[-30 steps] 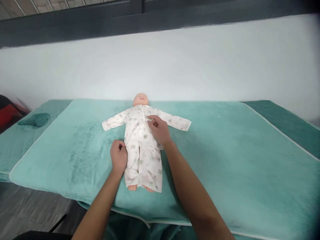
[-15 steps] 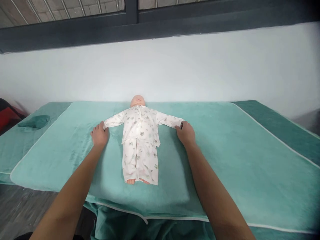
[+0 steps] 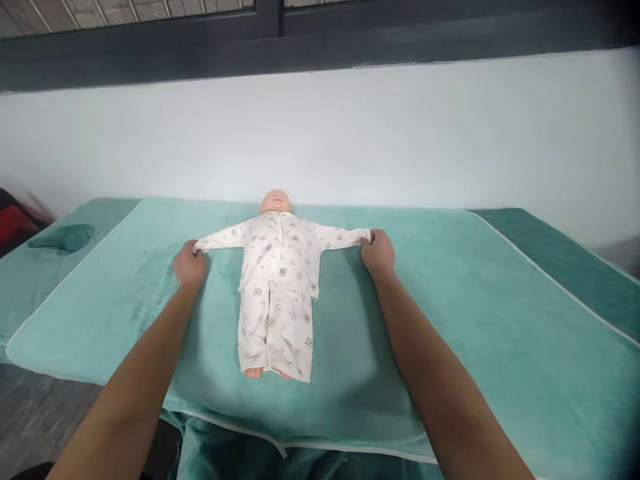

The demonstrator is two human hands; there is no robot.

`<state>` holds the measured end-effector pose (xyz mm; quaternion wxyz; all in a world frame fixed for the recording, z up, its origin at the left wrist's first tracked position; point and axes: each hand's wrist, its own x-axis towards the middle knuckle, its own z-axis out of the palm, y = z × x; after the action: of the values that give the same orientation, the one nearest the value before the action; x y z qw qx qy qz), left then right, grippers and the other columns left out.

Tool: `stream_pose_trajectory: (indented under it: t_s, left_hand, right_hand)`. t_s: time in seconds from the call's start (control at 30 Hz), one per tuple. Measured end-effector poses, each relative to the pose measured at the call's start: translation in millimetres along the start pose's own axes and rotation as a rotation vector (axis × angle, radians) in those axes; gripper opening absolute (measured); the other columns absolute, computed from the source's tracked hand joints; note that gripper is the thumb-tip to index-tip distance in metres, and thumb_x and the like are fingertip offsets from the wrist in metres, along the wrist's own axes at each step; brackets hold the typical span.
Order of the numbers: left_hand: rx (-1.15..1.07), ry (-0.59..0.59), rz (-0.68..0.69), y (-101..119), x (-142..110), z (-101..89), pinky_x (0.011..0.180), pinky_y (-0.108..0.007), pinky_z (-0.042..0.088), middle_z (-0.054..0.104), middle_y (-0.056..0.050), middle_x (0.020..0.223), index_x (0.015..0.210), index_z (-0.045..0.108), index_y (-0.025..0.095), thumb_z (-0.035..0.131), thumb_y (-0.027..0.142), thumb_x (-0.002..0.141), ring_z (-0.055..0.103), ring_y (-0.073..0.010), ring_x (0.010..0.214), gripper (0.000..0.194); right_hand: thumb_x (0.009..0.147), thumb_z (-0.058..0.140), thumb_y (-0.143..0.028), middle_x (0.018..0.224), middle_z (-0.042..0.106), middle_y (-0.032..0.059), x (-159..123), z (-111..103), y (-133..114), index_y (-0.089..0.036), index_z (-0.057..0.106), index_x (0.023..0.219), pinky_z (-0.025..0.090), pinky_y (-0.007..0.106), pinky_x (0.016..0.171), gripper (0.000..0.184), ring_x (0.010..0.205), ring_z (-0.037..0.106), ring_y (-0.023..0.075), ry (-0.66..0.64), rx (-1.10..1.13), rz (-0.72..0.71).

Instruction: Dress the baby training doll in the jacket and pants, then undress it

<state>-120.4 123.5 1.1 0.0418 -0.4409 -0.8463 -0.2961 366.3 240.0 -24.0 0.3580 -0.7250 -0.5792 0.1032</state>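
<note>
sleeve ends (image 3: 361,236) partly hidden by fingers (image 3: 369,253), window (image 3: 269,19) and red object (image 3: 13,224) cropped

text: none legible | labels: none legible | brands: none | numbers: none | signs: none

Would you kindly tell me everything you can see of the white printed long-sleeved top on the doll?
The white long-sleeved top, seemingly thin cotton-like cloth with small scattered prints, has a line down its front. It lies front up on the pinkish plastic-looking doll, its hem over matching white trousers. Both sleeves extend sideways; the bare left hand and right hand grip their ends.
</note>
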Motion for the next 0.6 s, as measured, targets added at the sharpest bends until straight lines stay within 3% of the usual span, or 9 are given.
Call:
stream_pose_trajectory:
  t_s: [0.3, 0.43, 0.6]
  left_hand:
    - [-0.018, 0.09, -0.077, -2, 12, 8.0, 0.092, -0.046, 0.044, 0.071, -0.013, 0.116, 0.126, 0.061, 0.024, 0.049, 0.021, 0.093, 0.064, -0.0331, 0.112, 0.035]
    - [-0.033, 0.125, -0.068, 0, 9, 5.8, 0.097, -0.048, 0.044, 0.066, -0.016, 0.126, 0.128, 0.059, 0.02, 0.045, 0.017, 0.093, 0.059, -0.0337, 0.122, 0.039]
    - [-0.128, 0.196, -0.028, -2, 6, 3.8, 0.102, -0.04, 0.043, 0.06, -0.014, 0.13, 0.133, 0.056, 0.018, 0.039, 0.007, 0.088, 0.056, -0.0265, 0.125, 0.049]
  right_hand:
    - [0.09, 0.051, -0.029, 0.117, 0.068, 0.0165, -13, -6, -3, -0.017, 0.057, 0.13, 0.048, 0.043, 0.094, 0.042, 0.105, 0.064, 0.0298, 0.016, -0.069, 0.099]
    - [0.088, 0.049, -0.026, 0.13, 0.06, 0.02, -30, -10, -6, -0.015, 0.055, 0.132, 0.049, 0.046, 0.097, 0.046, 0.112, 0.062, 0.0309, 0.047, -0.059, 0.007]
    - [0.087, 0.054, -0.032, 0.142, 0.053, 0.0217, -67, -6, -21, -0.015, 0.05, 0.137, 0.042, 0.052, 0.113, 0.053, 0.135, 0.049, 0.0329, 0.095, 0.1, -0.242]
